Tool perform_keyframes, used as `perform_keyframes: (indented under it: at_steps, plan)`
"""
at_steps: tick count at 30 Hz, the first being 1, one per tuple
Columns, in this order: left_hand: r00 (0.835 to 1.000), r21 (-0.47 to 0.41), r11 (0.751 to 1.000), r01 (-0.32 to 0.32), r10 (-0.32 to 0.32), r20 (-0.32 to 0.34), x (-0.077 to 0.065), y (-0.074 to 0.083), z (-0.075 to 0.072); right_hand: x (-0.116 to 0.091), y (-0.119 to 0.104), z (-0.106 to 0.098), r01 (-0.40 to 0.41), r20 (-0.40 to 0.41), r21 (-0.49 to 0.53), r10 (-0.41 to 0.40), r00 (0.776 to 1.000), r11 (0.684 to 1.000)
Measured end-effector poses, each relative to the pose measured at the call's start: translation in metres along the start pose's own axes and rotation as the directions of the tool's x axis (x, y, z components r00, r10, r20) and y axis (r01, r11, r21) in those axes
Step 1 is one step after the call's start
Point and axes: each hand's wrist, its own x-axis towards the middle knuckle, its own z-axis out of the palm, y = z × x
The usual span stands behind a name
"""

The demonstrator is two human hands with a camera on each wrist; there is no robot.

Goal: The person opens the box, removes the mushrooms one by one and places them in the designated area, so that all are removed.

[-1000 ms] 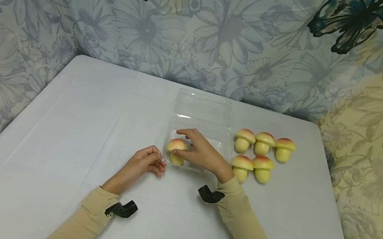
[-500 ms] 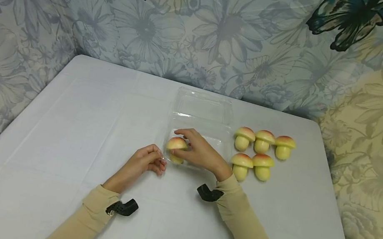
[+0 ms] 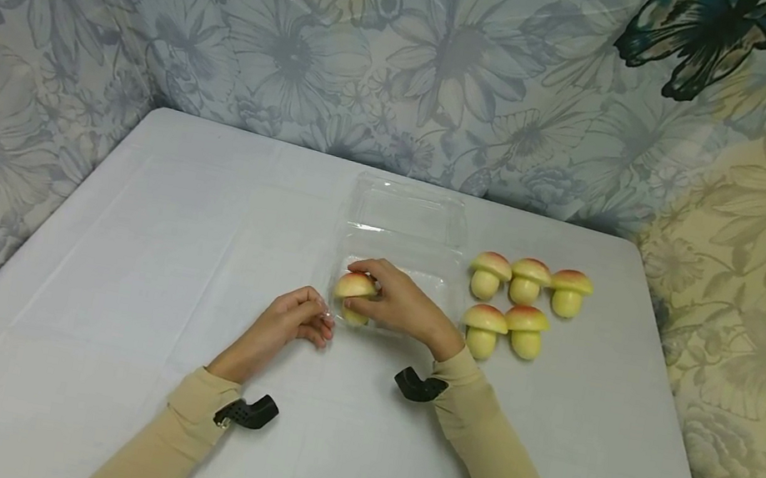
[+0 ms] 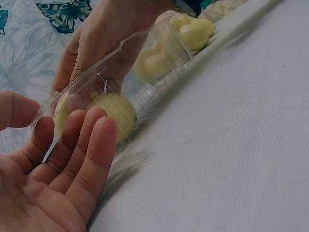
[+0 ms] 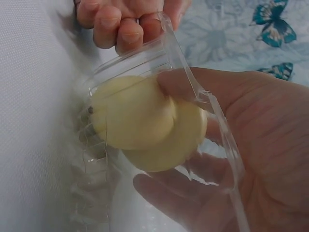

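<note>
A mushroom (image 3: 354, 285) with a yellow stem and a red-topped yellow cap lies in the near-left corner of a clear plastic clamshell box (image 3: 403, 247). My right hand (image 3: 399, 301) reaches over the rim into the box and grips this mushroom, thumb on the near side and fingers around the cap. Through the wall in the right wrist view, the mushroom (image 5: 133, 113) shows its rounded stem end toward the camera. My left hand (image 3: 294, 317) pinches the box's near-left corner between thumb and forefinger; in the left wrist view its other fingers (image 4: 99, 154) lie along the outer wall.
Several more mushrooms (image 3: 530, 285) lie in two rows on the white-covered table (image 3: 163, 236), right of the box. The box's open lid (image 3: 409, 208) lies flat toward the back. Behind the table rises a wall (image 3: 419, 67) with flower and butterfly patterns.
My right fingers have closed in on the mushroom in the box. My left hand stays at the box corner, and the other mushrooms lie where they were.
</note>
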Motion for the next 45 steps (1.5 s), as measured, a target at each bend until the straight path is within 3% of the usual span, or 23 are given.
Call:
perform_keyframes:
  at_steps: [20, 45]
  plan:
    - [1.0, 0.0, 1.0, -0.008, 0.008, -0.007, 0.001, 0.0, 0.003, 0.001, 0.001, 0.006, 0.022, -0.009, -0.033, -0.022, 1.0, 0.999]
    - [1.0, 0.002, 1.0, -0.013, 0.013, -0.006, 0.0, -0.001, 0.003, -0.006, -0.004, -0.004, 0.017, -0.031, -0.055, -0.019, 0.999, 0.998]
